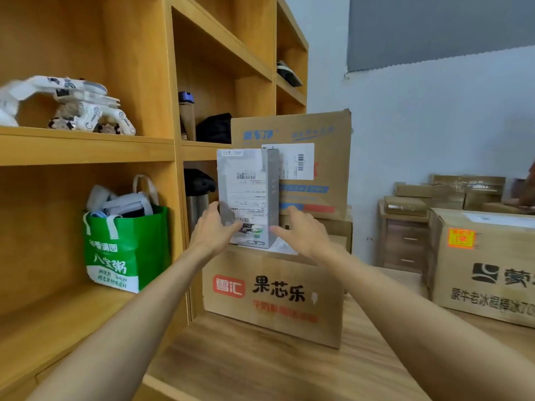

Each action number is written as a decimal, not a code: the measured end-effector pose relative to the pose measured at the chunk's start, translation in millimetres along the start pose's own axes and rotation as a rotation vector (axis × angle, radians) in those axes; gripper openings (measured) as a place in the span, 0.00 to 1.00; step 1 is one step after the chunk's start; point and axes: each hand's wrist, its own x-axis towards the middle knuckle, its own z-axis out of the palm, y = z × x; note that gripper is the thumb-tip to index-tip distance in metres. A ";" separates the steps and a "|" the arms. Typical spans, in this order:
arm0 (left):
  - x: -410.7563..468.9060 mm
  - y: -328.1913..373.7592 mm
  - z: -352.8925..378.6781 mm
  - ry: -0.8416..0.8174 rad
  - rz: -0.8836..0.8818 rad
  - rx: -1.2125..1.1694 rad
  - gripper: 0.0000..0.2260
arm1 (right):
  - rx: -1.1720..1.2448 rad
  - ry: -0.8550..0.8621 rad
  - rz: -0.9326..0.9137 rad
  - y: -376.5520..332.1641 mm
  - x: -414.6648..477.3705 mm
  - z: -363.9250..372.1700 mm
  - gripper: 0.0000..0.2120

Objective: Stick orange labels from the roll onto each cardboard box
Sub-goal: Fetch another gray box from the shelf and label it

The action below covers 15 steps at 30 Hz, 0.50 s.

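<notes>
A slim grey box [249,195] with a white shipping label stands upright on a cardboard box with red and black print [272,296]. My left hand [214,230] grips the grey box's lower left edge, thumb across its front. My right hand [301,230] is at its lower right side with straight fingers touching it. Behind stands a taller cardboard box with blue print [324,131]. At the right, another cardboard box [486,273] carries an orange label [461,238]. No label roll is in view.
A wooden shelf unit [86,149] fills the left, holding a green bag [127,250], a white toy [72,105] and flasks. Everything stands on a wooden table [260,366]. Several small cardboard boxes [445,195] are stacked on a low cabinet at the back right.
</notes>
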 end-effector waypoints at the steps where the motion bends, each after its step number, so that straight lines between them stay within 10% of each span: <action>1: 4.7 -3.8 1.3 -0.003 -0.023 -0.035 0.36 | 0.030 -0.011 0.004 -4.8 7.5 5.3 0.24; 6: 20.7 -18.8 7.7 -0.065 -0.047 -0.250 0.37 | 0.164 -0.075 0.033 -22.7 22.7 14.7 0.37; 15: 0.2 19.8 22.0 -0.100 0.124 -0.379 0.36 | 0.264 0.157 0.043 9.3 -4.5 -14.7 0.22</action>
